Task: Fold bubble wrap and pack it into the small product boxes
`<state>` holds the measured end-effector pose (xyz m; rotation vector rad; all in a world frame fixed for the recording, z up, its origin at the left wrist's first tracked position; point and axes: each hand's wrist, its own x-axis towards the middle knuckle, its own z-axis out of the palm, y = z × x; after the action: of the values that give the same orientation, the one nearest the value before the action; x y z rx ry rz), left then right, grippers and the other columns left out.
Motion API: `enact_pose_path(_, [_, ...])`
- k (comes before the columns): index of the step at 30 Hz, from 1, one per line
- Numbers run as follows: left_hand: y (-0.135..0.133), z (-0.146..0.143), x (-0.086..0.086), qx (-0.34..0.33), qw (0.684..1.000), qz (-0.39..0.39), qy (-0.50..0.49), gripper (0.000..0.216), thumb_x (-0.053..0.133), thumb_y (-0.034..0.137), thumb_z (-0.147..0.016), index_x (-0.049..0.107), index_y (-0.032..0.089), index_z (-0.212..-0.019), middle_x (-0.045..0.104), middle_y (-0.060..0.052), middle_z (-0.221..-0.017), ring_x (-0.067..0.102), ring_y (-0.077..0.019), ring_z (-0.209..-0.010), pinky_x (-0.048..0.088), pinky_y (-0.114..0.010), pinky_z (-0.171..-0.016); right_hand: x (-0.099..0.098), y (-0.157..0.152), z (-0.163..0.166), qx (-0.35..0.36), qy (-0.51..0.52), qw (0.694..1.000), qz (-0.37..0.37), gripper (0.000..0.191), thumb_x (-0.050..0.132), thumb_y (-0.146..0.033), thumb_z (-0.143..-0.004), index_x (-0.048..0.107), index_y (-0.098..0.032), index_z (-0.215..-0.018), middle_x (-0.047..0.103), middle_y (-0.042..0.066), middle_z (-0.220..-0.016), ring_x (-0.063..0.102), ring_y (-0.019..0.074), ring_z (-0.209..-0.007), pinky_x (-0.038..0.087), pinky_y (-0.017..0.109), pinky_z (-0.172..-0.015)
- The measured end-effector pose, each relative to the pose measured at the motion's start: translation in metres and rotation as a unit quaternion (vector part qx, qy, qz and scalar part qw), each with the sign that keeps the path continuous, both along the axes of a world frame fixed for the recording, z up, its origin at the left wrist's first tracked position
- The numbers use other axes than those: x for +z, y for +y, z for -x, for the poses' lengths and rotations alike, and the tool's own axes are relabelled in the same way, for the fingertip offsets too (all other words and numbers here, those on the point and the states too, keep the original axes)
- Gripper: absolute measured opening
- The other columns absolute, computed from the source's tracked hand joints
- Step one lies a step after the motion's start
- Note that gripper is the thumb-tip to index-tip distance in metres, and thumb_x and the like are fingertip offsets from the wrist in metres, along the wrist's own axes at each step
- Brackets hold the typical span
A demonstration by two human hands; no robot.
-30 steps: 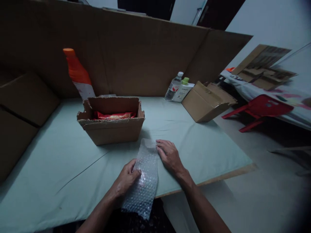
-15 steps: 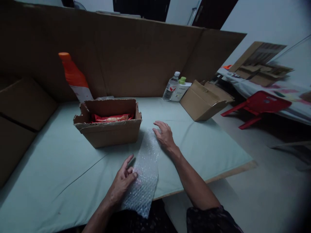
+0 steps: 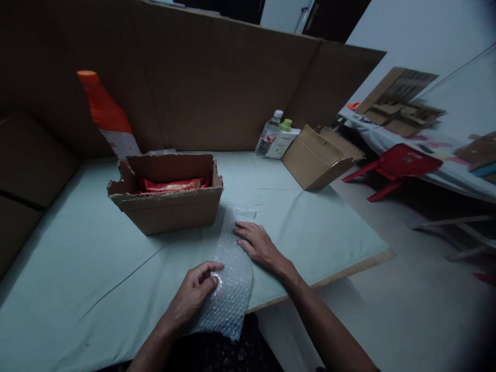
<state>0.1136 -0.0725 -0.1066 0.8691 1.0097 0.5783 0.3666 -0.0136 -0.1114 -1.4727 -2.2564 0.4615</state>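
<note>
Bubble wrap [image 3: 232,299] lies as a narrow strip in front of the open carton [image 3: 170,214], to its right; its far end is near the carton's front right corner and its near end extends past the table edge over dark clothing. Left to right: a dark cardboard box [image 3: 34,150] occupies the area left of the carton. Behind the carton's left end is an orange bottle [image 3: 108,111] with a white lower part bearing small red marks, not legible. Inside the carton is a red packet [image 3: 174,186] with paler printing, likewise unreadable. In front of the carton, the left hand [image 3: 194,289] has its fingers bent and its thumb at the strip's left edge; whether it pinches the film cannot be told. The right hand [image 3: 258,245], fingers loosely spread, rests on the strip's upper part. Behind and right of the carton are a clear bottle [image 3: 268,138], its label carrying red markings, and a white bottle [image 3: 283,143] with a green cap and dark print; both texts are too small to read. Farther right of the carton are a tilted box [image 3: 318,160] and a red chair [image 3: 406,161].
</note>
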Motion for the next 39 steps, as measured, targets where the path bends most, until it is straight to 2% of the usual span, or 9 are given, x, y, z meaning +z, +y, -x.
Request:
enact_pose_path(9, [0.0,0.003,0.001,0.007,0.999,-0.017,0.035,0.049,0.07,0.049,-0.074,0.065,0.015,-0.109,0.054,0.002,-0.071,0.044,-0.0119,-0.061,0.032,-0.024,-0.056,0.002,0.062,-0.008,-0.123,-0.066,0.99,-0.03,0.039,0.06,-0.028,-0.092,0.064,-0.019,-0.13,0.058,0.015,-0.144,0.053,0.0296,-0.131,0.041,0.047,-0.106])
enact_pose_path(12, [-0.001,0.002,0.0,0.009,0.999,-0.029,0.042,0.049,0.069,0.049,-0.074,0.066,0.015,-0.108,0.052,0.002,-0.07,0.042,-0.0113,-0.061,0.03,-0.023,-0.056,-0.004,0.073,-0.006,-0.134,-0.064,0.989,-0.029,0.034,0.064,-0.029,-0.09,0.066,-0.017,-0.121,0.06,0.017,-0.141,0.054,0.0317,-0.128,0.04,0.048,-0.105])
enact_pose_path(17, [-0.003,0.011,-0.001,0.003,0.999,-0.023,0.043,0.053,0.07,0.053,-0.073,0.064,0.015,-0.11,0.053,0.002,-0.071,0.042,-0.0113,-0.06,0.031,-0.023,-0.055,-0.002,0.07,-0.004,-0.142,-0.033,0.989,-0.036,0.009,0.063,-0.025,-0.087,0.066,-0.019,-0.093,0.071,0.013,-0.117,0.061,0.0286,-0.109,0.044,0.042,-0.093])
enact_pose_path(22, [0.001,0.05,0.008,0.023,0.986,-0.102,0.128,0.044,0.068,0.048,-0.075,0.068,0.017,-0.106,0.064,-0.002,-0.081,0.051,-0.0142,-0.066,0.039,-0.025,-0.059,0.017,0.041,-0.004,-0.137,0.03,0.99,-0.013,0.015,0.058,-0.028,-0.088,0.063,-0.02,-0.099,0.072,0.004,-0.095,0.065,0.0207,-0.084,0.048,0.031,-0.077])
enact_pose_path(27, [0.015,0.099,0.023,-0.018,0.932,-0.247,0.266,0.032,0.057,0.039,-0.079,0.072,0.02,-0.1,0.075,-0.007,-0.097,0.068,-0.0236,-0.085,0.052,-0.033,-0.077,0.02,-0.013,0.018,-0.068,0.151,0.982,0.087,0.048,0.06,-0.025,-0.084,0.056,-0.02,-0.132,0.073,0.006,-0.106,0.068,0.0216,-0.092,0.052,0.033,-0.083])
enact_pose_path(31, [0.032,0.12,0.033,-0.059,0.813,-0.381,0.436,0.036,0.044,0.025,-0.084,0.072,0.021,-0.105,0.075,-0.008,-0.104,0.07,-0.0248,-0.09,0.054,-0.037,-0.08,0.011,-0.043,0.042,-0.037,0.178,0.974,0.137,0.062,0.06,-0.023,-0.084,0.048,-0.021,-0.144,0.067,0.01,-0.13,0.067,0.024,-0.103,0.053,0.039,-0.091])
enact_pose_path(34, [0.041,0.126,0.037,-0.065,0.744,-0.43,0.508,0.039,0.04,0.022,-0.087,0.07,0.021,-0.112,0.073,-0.01,-0.107,0.07,-0.0258,-0.095,0.055,-0.038,-0.081,0.009,-0.046,0.054,-0.053,0.213,0.965,0.145,0.063,0.061,-0.027,-0.084,0.047,-0.021,-0.145,0.066,0.011,-0.131,0.065,0.0254,-0.109,0.052,0.04,-0.094])
enact_pose_path(36, [0.042,0.128,0.036,-0.05,0.739,-0.437,0.51,0.041,0.04,0.023,-0.089,0.066,0.02,-0.121,0.072,-0.01,-0.114,0.07,-0.0255,-0.099,0.055,-0.038,-0.084,0.009,-0.043,0.059,-0.061,0.227,0.96,0.155,0.063,0.062,-0.03,-0.084,0.047,-0.02,-0.145,0.068,0.011,-0.126,0.065,0.0256,-0.109,0.053,0.039,-0.093])
enact_pose_path(39, [0.034,0.135,0.026,-0.022,0.759,-0.416,0.5,0.049,0.044,0.027,-0.086,0.059,0.018,-0.133,0.074,-0.01,-0.113,0.071,-0.0241,-0.094,0.055,-0.036,-0.082,0.009,-0.037,0.061,-0.068,0.24,0.955,0.16,0.063,0.062,-0.031,-0.083,0.048,-0.019,-0.144,0.07,0.01,-0.116,0.066,0.0244,-0.102,0.054,0.038,-0.088])
